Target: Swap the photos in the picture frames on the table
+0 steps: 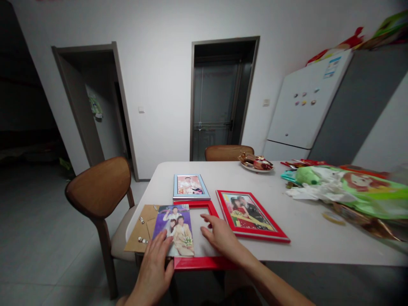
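Head view — left grip point(153, 263) open on flat rectangular photo point(180, 231) — right grip point(221, 238) open.

A glossy photo print point(180, 231) lies partly over an empty red frame point(202, 263).

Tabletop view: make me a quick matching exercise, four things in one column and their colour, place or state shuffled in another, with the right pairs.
1. Farthest picture frame
2. Loose photo
3. Brown backing board
4. Plate

A. Fitted with metal clips
B. Heaped with brown and red items
C. Light blue
D. Left hand at its near left corner

Right pairs: 1-C, 2-D, 3-A, 4-B
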The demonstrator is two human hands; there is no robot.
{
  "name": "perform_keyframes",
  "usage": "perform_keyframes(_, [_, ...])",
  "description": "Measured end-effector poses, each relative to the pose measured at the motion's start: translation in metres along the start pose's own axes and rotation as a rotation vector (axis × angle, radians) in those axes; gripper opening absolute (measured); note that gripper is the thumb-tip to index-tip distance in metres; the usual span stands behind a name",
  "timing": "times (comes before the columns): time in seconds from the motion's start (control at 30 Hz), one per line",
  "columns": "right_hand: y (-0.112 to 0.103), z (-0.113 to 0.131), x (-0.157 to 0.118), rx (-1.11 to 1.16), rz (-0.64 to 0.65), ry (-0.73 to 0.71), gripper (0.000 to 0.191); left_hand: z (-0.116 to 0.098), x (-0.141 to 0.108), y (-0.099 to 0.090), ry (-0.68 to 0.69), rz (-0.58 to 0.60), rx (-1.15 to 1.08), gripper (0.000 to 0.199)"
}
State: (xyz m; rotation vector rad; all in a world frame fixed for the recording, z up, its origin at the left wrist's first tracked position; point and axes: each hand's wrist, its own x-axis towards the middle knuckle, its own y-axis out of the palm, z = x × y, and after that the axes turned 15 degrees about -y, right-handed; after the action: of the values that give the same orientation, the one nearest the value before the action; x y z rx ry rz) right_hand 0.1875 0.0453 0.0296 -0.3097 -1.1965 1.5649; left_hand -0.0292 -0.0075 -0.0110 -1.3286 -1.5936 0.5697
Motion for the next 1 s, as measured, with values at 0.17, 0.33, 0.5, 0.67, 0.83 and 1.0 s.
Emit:
perform_keyframes(0.17, [0.042,0.015,0.020,0.454,-0.130,0.096,0.056,0.002,0.004,0.007,0.020,-0.001,0.032,0.048])
perform_keyframes(0.33, [0.034,0.058,0.036,0.790,-0.348,0.054,0.055,-0.007,0.017,0.002,0.058,-0.144,-0.159,0.055])
perform_keyframes(0.5, [0.010,0.075,0.031,1.026,-0.413,-0.030,0.051,-0.030,0.026,-0.019,-0.181,-0.239,-0.572,0.034])
perform_keyframes(0.67, [0.028,0.040,0.018,1.056,-0.295,0.408,0.044,-0.056,0.025,-0.013,-0.486,-0.199,-1.067,0.034])
perform_keyframes(0.83, [0.023,0.016,0.010,1.333,-0.420,0.402,0.028,-0.068,0.025,0.010,-0.483,-0.014,-1.316,0.041])
perform_keyframes(1.0, [-0.007,-0.010,0.007,1.117,-0.349,0.419,0.035,-0.052,0.023,0.014,-0.491,0.075,-1.139,0.050])
